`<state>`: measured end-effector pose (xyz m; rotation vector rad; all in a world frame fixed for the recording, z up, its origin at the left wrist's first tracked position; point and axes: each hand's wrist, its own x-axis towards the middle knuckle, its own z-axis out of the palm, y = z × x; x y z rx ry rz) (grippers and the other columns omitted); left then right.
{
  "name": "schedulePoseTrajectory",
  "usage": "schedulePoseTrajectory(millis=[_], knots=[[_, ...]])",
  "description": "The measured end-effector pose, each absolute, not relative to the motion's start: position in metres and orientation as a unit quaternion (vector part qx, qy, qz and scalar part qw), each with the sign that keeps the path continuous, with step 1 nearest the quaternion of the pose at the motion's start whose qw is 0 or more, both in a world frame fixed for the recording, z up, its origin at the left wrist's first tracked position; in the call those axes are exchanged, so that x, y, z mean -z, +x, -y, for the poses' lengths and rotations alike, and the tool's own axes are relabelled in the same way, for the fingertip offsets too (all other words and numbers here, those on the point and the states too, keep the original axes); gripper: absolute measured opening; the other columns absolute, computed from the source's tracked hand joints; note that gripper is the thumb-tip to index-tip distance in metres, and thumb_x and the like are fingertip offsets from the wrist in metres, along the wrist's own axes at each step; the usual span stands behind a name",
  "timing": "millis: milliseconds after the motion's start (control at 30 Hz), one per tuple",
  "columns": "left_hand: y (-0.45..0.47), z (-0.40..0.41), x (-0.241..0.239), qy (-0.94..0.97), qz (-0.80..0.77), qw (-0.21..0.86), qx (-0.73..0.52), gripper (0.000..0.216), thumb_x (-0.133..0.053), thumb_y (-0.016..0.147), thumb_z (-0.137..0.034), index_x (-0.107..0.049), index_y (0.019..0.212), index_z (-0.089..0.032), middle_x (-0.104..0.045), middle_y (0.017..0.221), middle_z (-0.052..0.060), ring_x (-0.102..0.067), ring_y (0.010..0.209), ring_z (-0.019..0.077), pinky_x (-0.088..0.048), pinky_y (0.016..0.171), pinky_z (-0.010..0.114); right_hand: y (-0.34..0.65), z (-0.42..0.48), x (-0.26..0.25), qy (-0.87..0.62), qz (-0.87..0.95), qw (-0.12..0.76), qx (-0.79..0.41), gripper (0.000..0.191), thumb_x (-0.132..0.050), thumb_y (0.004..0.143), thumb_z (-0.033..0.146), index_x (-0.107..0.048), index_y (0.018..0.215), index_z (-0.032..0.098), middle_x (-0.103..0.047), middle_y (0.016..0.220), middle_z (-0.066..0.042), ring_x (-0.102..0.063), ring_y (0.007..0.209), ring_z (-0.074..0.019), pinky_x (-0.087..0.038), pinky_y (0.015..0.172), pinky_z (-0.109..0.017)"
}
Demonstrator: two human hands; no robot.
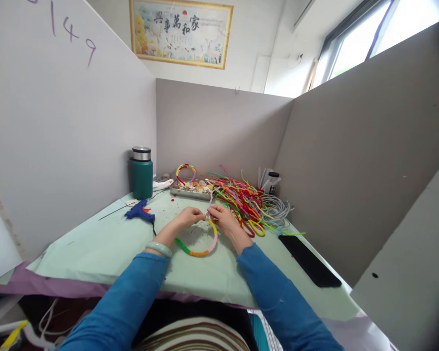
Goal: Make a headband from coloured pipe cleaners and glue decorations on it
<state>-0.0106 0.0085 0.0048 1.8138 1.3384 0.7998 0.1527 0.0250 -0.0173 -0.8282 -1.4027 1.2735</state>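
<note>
Blue glue gun (pixel 139 211) left of centre on pale green table cover (pixel 95 248), cord trailing left. Dark green flask (pixel 141 173) with steel cap upright behind it, near the partition corner. Metal tray (pixel 188 191) at centre back holding small mixed items; a finished multicoloured ring (pixel 185 169) stands in it. Coil of white wire (pixel 278 209) right of centre. Black phone (pixel 309 261) flat, lower right. Framed calligraphy picture (pixel 181 31) top centre; window (pixel 354 44) upper right; "149" handwritten on upper-left partition (pixel 71 31)
</note>
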Motion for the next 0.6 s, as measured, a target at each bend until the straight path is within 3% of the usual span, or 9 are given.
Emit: schedulePoseTrajectory(millis=[300, 600], knots=[[-0.004, -0.005, -0.005, 0.673, -0.516, 0.429, -0.311, 0.026, -0.052, 0.076, -0.039, -0.053, 0.07, -0.014, -0.046, 0.054, -0.004, -0.029, 0.04, 0.0046, -0.022, 0.039, 0.02, 0.151, -0.025, 0.017, -0.344, 0.587, 0.532, -0.503, 0.028, -0.068, 0.061, 0.042, -0.057, 0.068, 0.017, -0.049, 0.057, 0.004, -0.04, 0.05, -0.0071, -0.029, 0.048, -0.021], [-0.004, 0.003, -0.011, 0.686, -0.486, 0.446, -0.305, 0.031, -0.055, 0.07, -0.044, -0.051, 0.063, -0.014, -0.041, 0.049, -0.005, -0.027, 0.042, 0.0048, -0.021, 0.041, 0.02, 0.147, -0.021, 0.015, -0.352, 0.599, 0.537, -0.479, 0.023, -0.066, 0.06, 0.037, -0.056, 0.063, 0.017, -0.048, 0.055, 0.004, -0.037, 0.05, -0.0078, -0.028, 0.049, -0.022]])
